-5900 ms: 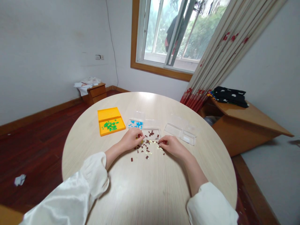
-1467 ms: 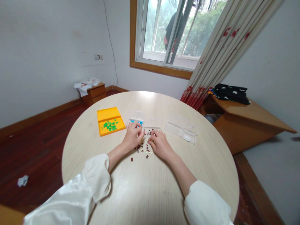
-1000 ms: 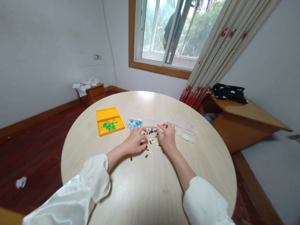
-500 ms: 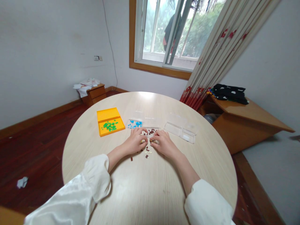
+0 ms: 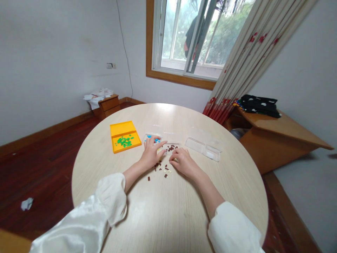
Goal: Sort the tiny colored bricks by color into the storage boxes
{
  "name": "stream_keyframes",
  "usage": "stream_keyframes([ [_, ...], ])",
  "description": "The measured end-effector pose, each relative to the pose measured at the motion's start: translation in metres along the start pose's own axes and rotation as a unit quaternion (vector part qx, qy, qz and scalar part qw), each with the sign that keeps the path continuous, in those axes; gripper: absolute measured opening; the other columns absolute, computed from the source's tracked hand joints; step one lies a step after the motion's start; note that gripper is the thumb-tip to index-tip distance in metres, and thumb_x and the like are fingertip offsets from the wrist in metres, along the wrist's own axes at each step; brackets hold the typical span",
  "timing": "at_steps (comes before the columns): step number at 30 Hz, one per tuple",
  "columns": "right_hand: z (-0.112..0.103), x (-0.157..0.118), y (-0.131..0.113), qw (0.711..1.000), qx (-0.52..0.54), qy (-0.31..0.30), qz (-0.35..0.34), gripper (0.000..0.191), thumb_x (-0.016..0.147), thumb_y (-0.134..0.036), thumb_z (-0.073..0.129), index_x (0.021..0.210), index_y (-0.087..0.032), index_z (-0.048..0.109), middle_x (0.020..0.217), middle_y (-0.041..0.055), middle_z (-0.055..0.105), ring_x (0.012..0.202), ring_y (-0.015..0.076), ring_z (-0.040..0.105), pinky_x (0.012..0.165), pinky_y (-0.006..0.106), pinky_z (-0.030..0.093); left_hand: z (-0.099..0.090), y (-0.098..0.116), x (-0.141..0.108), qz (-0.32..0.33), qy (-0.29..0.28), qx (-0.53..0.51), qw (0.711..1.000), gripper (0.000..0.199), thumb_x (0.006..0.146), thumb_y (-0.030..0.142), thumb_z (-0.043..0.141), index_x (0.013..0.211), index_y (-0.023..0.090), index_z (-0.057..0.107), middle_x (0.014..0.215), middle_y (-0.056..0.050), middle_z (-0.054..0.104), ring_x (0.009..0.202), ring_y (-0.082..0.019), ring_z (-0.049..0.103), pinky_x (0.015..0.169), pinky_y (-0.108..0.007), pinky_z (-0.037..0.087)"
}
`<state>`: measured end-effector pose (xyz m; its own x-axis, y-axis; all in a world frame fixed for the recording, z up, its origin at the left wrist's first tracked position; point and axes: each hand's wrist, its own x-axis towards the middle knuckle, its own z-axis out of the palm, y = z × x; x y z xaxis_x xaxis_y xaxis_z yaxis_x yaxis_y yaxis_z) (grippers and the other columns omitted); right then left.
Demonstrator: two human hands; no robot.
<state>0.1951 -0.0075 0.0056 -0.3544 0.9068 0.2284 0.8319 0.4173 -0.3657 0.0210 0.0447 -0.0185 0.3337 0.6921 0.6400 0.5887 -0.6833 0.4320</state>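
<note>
My left hand [image 5: 150, 151] is open, thumb and fingers spread, over the near edges of two clear boxes. One clear box [image 5: 145, 137] behind it holds small blue pieces [image 5: 149, 136]; the other, a clear tray [image 5: 178, 144], contains small dark brown pieces [image 5: 171, 148]. My right hand [image 5: 182, 160] is at that tray's near right side, its thumb and fingertips closed together; anything between them is too small to make out. On the table below the hands lie loose brown pieces [image 5: 165, 175] and cream pieces [image 5: 167, 170].
A yellow case [image 5: 122, 128] with green pieces [image 5: 124, 141] lies open at the left of the round table [image 5: 163, 218]. Clear boxes [image 5: 195, 144] stand at the right. Behind are a window [image 5: 184, 70], a curtain [image 5: 244, 52] and a tilted wooden cabinet [image 5: 279, 140].
My left hand has lifted away from the right hand toward the blue pieces, and its fingers have opened out. Brown pieces beneath it now show. My right hand stays nearly in place.
</note>
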Motion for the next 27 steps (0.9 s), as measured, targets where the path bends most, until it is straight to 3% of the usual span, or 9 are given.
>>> stream_keyframes([
  [3,-0.004,-0.002,0.000,1.000,0.011,-0.004,0.012,0.005,0.075,-0.015,0.068,0.079,-0.017,0.069,0.088,0.0053,0.062,0.092,0.0200,0.053,0.083,0.035,0.035,-0.005,0.002,0.000,-0.002,-0.002,-0.007,1.000,0.025,0.081,0.022,0.061,0.106,0.023,0.064,0.114,-0.008,0.050,0.099,-0.022,0.044,0.089,-0.041,0.036],
  [6,-0.009,-0.005,0.003,1.000,0.014,-0.013,0.023,0.009,0.073,-0.017,0.070,0.083,-0.018,0.070,0.090,0.0055,0.063,0.093,0.0206,0.054,0.085,0.036,0.035,-0.013,0.005,0.000,0.001,-0.010,-0.016,1.000,0.009,0.082,0.022,0.058,0.085,0.020,0.066,0.107,-0.007,0.053,0.096,-0.021,0.045,0.087,-0.040,0.036],
  [11,-0.014,-0.008,0.007,0.999,0.013,-0.029,0.028,0.010,0.074,-0.018,0.069,0.083,-0.019,0.070,0.090,0.0054,0.063,0.093,0.0216,0.054,0.085,0.036,0.034,-0.020,0.010,0.000,0.019,-0.056,-0.029,0.998,0.022,0.081,0.020,0.055,0.059,0.016,0.055,0.098,-0.006,0.056,0.096,-0.021,0.046,0.086,-0.040,0.035],
  [19,-0.010,-0.007,0.008,0.999,0.007,-0.025,0.025,0.009,0.075,-0.018,0.068,0.084,-0.020,0.071,0.089,0.0051,0.063,0.092,0.0208,0.054,0.083,0.035,0.034,-0.026,0.016,-0.003,0.088,-0.189,-0.036,0.977,0.014,0.079,0.025,0.058,0.070,0.018,0.064,0.110,-0.006,0.052,0.102,-0.023,0.042,0.091,-0.042,0.033],
  [27,-0.010,-0.007,0.002,0.999,-0.006,-0.033,0.025,0.009,0.080,-0.016,0.060,0.079,-0.018,0.070,0.086,0.0052,0.065,0.090,0.0197,0.054,0.081,0.033,0.032,-0.028,0.018,-0.005,0.091,-0.226,-0.036,0.969,0.014,0.079,0.024,0.056,0.074,0.019,0.068,0.112,-0.006,0.051,0.105,-0.025,0.041,0.094,-0.044,0.033],
])
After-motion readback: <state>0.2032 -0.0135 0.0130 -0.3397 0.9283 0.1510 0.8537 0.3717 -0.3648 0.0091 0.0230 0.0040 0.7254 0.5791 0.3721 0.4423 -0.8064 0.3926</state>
